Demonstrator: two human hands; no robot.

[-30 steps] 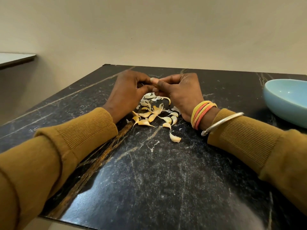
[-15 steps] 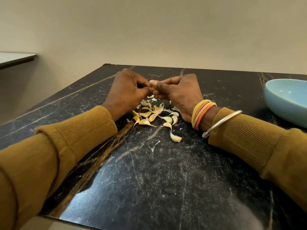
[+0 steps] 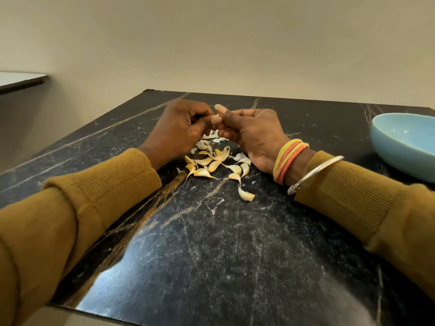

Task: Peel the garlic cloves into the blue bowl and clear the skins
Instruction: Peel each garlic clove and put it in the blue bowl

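My left hand point(image 3: 181, 130) and right hand point(image 3: 255, 135) pinch a hidden clove over the garlic pile point(image 3: 213, 165), so the skins gather there. The blue bowl point(image 3: 400, 156) waits on my right.

And here's the bench point(image 3: 211, 243): black stone, glossy, shot through with thin white veins. One broad golden-brown streak point(image 3: 146, 208) runs from the near edge toward the middle. Behind it, a plain beige wall point(image 3: 235, 43) fills the top of the view. Far left, a pale-topped ledge point(image 3: 21, 78) pokes in against that wall, well apart from the bench. Mustard ribbed sleeves point(image 3: 101, 182) come in from both sides. On the right wrist sit yellow and coral thread bands point(image 3: 288, 158), and just behind them a silver bangle point(image 3: 315, 174) at the cuff.
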